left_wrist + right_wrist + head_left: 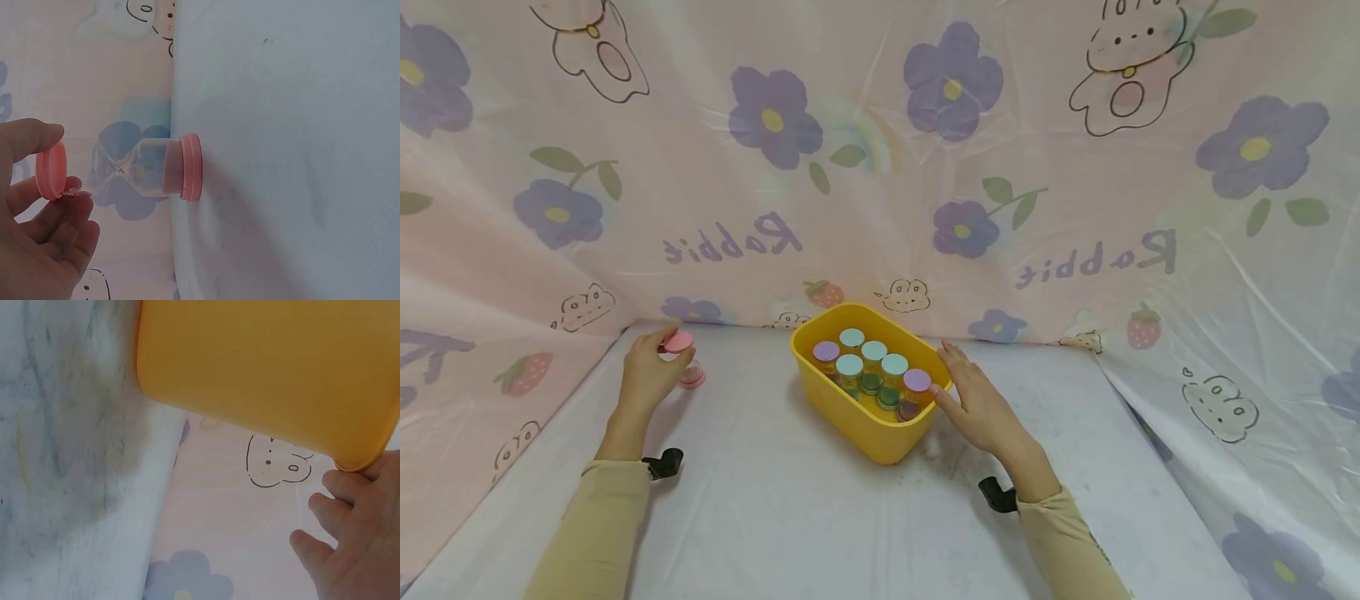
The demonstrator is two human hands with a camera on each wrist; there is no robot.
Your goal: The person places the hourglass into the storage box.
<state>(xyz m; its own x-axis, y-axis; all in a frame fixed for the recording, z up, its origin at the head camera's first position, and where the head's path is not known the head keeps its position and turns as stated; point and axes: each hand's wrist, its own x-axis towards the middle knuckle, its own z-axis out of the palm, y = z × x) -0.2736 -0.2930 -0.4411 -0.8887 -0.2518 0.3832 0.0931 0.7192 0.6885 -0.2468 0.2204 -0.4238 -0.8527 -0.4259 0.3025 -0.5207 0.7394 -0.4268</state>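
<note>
On the left of the table, my left hand [651,367] pinches the pink top cap of an hourglass [150,167] between thumb and fingers. The hourglass has clear glass bulbs and pink sand in the lower one. Its pink base is down at the white tabletop. Over at the middle, my right hand [981,408] rests at the right rim of a yellow bin [857,425], its fingers fairly straight and the thumb at the rim. Inside the bin stand several hourglasses, some with light blue caps [894,365] and two with purple caps [917,381].
A white cloth covers the table [760,517]. Behind and at both sides hangs a pink patterned curtain [865,200] with flowers and rabbits. Dark smudges mark the cloth near the bin's right front. A black strap end [664,463] sticks out at the left wrist.
</note>
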